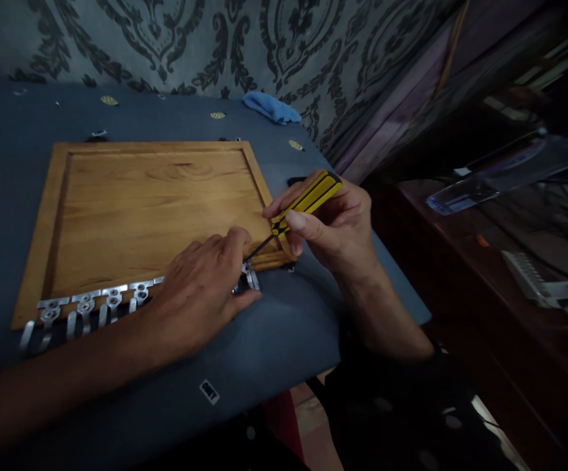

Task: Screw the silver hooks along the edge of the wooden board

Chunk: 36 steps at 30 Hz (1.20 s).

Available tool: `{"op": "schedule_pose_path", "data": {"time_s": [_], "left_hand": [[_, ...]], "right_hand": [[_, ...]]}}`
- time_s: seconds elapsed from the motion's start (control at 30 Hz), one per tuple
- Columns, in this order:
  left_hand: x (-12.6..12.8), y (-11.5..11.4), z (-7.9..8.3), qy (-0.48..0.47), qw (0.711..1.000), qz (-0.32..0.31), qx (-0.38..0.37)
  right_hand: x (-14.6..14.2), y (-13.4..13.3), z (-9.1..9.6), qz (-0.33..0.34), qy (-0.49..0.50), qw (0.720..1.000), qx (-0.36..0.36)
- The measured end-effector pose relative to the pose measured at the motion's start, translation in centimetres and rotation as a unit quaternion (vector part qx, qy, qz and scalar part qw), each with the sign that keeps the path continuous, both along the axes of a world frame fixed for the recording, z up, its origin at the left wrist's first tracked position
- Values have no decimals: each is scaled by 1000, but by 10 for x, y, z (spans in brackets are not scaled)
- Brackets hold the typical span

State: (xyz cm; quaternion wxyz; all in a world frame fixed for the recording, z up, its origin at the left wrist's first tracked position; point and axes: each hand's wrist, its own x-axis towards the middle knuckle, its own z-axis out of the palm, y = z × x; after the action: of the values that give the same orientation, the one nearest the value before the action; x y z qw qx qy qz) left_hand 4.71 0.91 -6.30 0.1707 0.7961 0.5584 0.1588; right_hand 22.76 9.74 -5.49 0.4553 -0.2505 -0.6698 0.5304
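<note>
A framed wooden panel lies flat, a metal hook rail with several hooks along its near edge. My left hand is closed over the rail's right part, thumb on the near side and fingers reaching over the wood, hiding that stretch. In my right hand is a screwdriver with a yellow and black handle, gripped by the fingers. Its shaft slants down to the left, and the tip meets the metal at the rail's right end, beside my left fingertips.
The panel rests on a dark blue patterned cloth. A blue rag lies at the back by the patterned wall. To the right stands a dark reddish cabinet with cables and a clear plastic piece on top.
</note>
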Motion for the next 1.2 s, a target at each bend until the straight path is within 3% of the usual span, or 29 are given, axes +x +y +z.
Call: {"op": "schedule_pose_path", "data": {"time_s": [0.3, 0.63, 0.87, 1.2], "left_hand": [[0, 0, 0, -3, 1000, -1, -3], [-1, -1, -3, -7, 1000, 7, 3], [0, -1, -4, -13, 1000, 5, 21], [-1, -1, -2, -10, 1000, 4, 14]], "right_hand": [[5, 3, -3, 25, 5, 1000, -4], [0, 8, -9, -21, 12, 1000, 7], [4, 7, -4, 6, -16, 1000, -2], [-7, 9, -16, -107, -13, 993, 54]]}}
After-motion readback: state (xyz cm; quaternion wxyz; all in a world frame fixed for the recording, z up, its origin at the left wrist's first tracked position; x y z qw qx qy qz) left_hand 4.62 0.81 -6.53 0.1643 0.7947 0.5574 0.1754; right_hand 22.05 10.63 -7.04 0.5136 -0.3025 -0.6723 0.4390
